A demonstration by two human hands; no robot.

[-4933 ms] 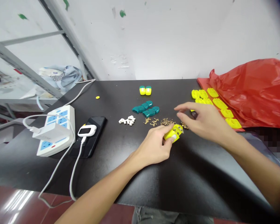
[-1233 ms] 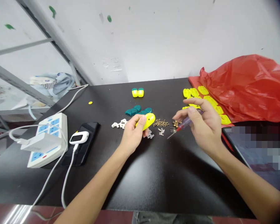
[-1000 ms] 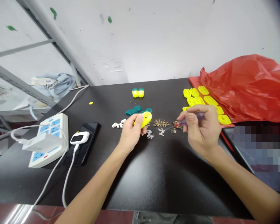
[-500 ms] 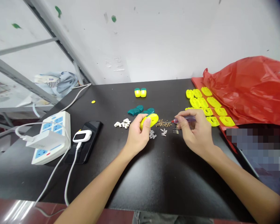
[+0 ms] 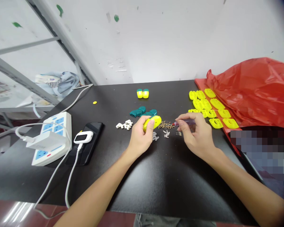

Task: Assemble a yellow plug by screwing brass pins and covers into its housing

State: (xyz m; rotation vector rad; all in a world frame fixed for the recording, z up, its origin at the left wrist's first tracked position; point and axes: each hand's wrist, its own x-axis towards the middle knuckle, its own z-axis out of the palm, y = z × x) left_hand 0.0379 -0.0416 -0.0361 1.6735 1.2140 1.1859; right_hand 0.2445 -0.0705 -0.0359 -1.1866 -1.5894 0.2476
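My left hand [image 5: 142, 135] is closed on a yellow oval plastic casing [image 5: 154, 122], its thumb pressed on the near face. In my right hand [image 5: 195, 132] is a screwdriver [image 5: 188, 121] with a see-through purplish handle, pointing left over a pile of small brass screws [image 5: 165, 125]. Below the pile lie small clear plastic parts [image 5: 166, 134], grey ring-shaped pieces [image 5: 155, 136] and thin dark pins [image 5: 178, 133]. White plastic pieces [image 5: 124, 125] and dark green covers [image 5: 138, 111] sit left of and behind my left hand.
Yellow casing halves [image 5: 205, 104] are laid out at right beside a red plastic bag [image 5: 253, 91]. Two yellow-and-green assembled pieces [image 5: 142, 93] stand at the back. At left are a power strip [image 5: 53, 138], a black phone [image 5: 94, 135] and a white device [image 5: 83, 137] with cables.
My right hand has moved slightly left, bringing the screwdriver closer to the casing and over the screws. The casing in my left hand has tilted a little.
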